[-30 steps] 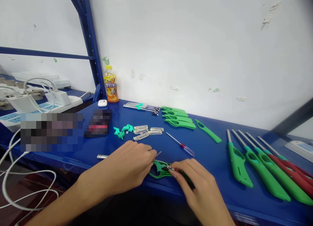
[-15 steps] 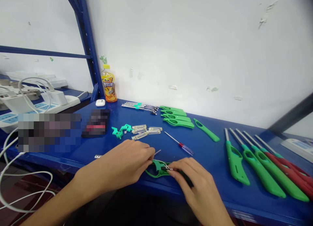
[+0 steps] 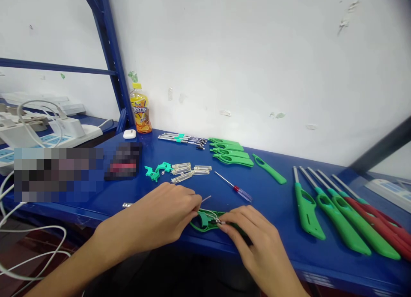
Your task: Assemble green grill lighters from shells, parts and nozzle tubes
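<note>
Near the table's front edge lies an open green lighter casing (image 3: 199, 229), with a teal trigger piece (image 3: 203, 220) and thin white wires (image 3: 210, 213) inside it. My left hand (image 3: 170, 209) is closed at the left end of the casing; a thin pale tip sticks out past its fingers, and what they pinch is mostly hidden. My right hand (image 3: 253, 230) grips the right part of the casing, thumb and forefinger pressed together at the wires beside a dark part. That hand covers the casing's right end.
Beyond my hands lie a screwdriver (image 3: 236, 188), clear fuel tanks (image 3: 183, 176), teal triggers (image 3: 153, 172), metal lighter rods (image 3: 180, 138) and green casings (image 3: 233, 160). Assembled lighters (image 3: 310, 213) line the right side. A drink bottle (image 3: 140, 110) stands at the back left.
The teal trigger has shifted slightly left and turned within the casing, showing more of the wires. Both hands keep nearly the same place; the whole view has moved a little.
</note>
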